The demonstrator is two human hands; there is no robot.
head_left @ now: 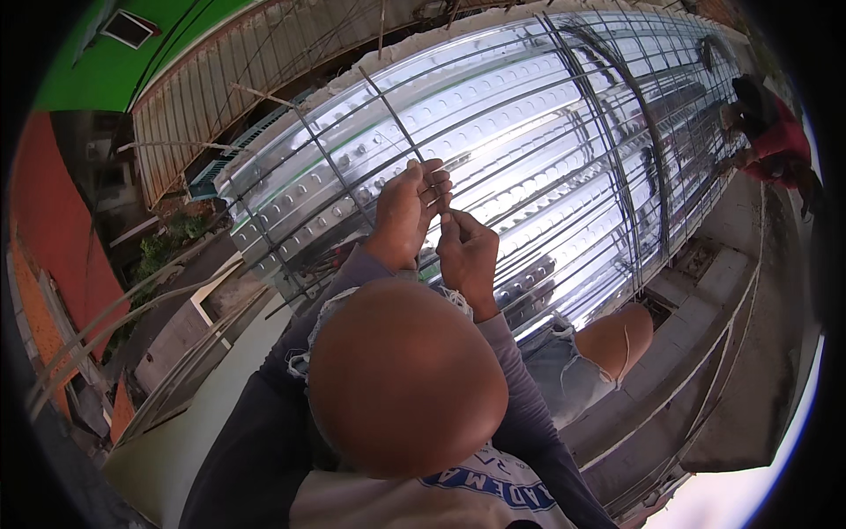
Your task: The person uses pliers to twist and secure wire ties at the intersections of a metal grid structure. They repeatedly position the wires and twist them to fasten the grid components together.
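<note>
My left hand (404, 210) is raised over the steel rebar mesh (326, 159), its fingers curled in a pinch beside a dark bar (388, 108). Close against its fingertips is my right hand (470, 256), thumb and fingers pressed together. Whatever lies between the fingers is too thin to name. Under the mesh stretches shiny corrugated metal decking (520, 132) with rows of small embossed marks. My bent knee (405, 379) rises in front of me and covers part of both forearms.
Another person (775, 141) in red crouches at the far right end of the mesh. Loose long bars (648, 115) lie across it. Bar ends (242, 88) stick out past the left edge, near a rusty corrugated roof (203, 97). Cables (97, 326) run at the lower left.
</note>
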